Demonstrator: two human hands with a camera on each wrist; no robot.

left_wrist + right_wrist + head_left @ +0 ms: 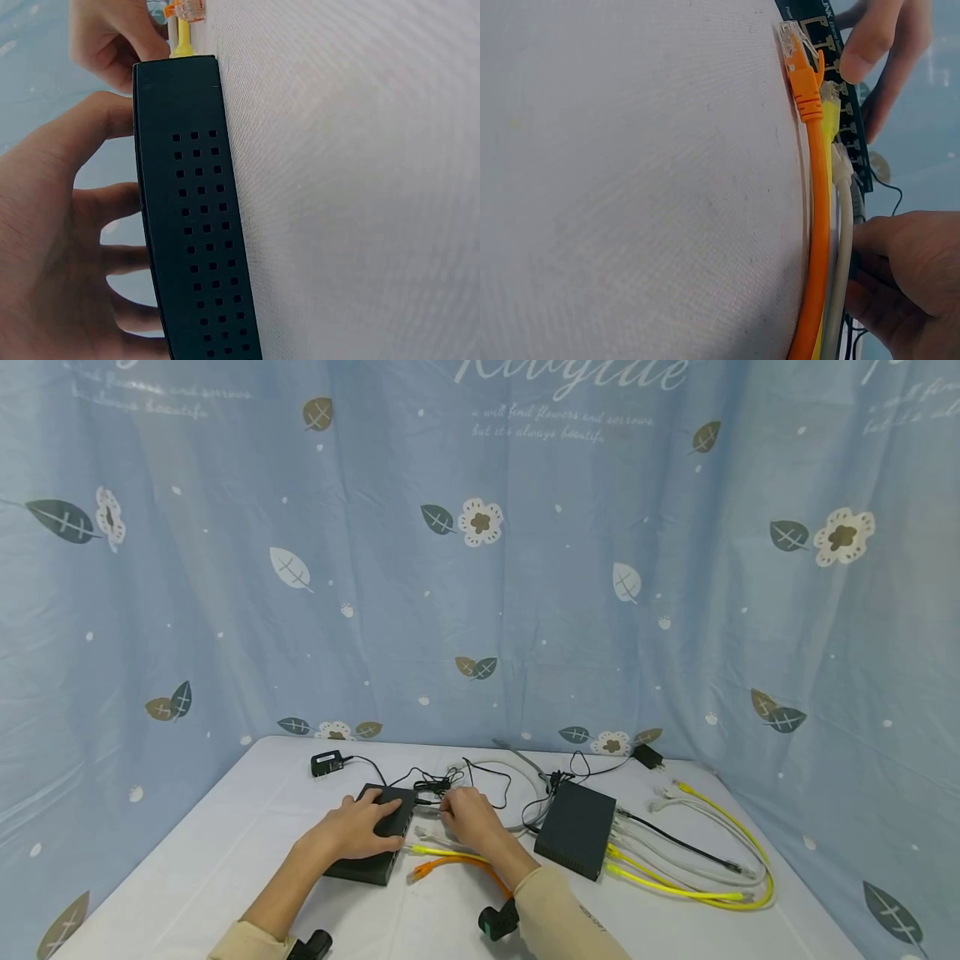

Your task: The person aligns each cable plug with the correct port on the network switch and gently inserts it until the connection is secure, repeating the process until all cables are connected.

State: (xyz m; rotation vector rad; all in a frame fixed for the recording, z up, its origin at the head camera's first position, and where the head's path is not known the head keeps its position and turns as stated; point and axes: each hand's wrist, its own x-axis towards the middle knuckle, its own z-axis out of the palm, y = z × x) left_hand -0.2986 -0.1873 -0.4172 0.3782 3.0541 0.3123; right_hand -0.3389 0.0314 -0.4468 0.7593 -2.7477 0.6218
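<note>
A black network switch [375, 864] with a row of ports lies at the left of the table, its vented side [199, 225] facing the left wrist camera. My left hand [358, 828] rests on its top with fingers spread, the thumb near the port edge. Beside the ports my right hand [474, 818] pinches a grey network cable [858, 201] whose end stands at the port row; whether it is seated cannot be seen. Loose in front of the ports lie an orange network cable [819, 180], a yellow network cable [444, 852] and a white network cable [844, 225].
A second black switch [576, 827] stands right of centre, with yellow, white and black cables [678, 839] at its right side. Black power adapters [327, 763] lie at the back left and back right, their thin cords bundled between the switches. A patterned blue curtain [480, 593] hangs behind the table.
</note>
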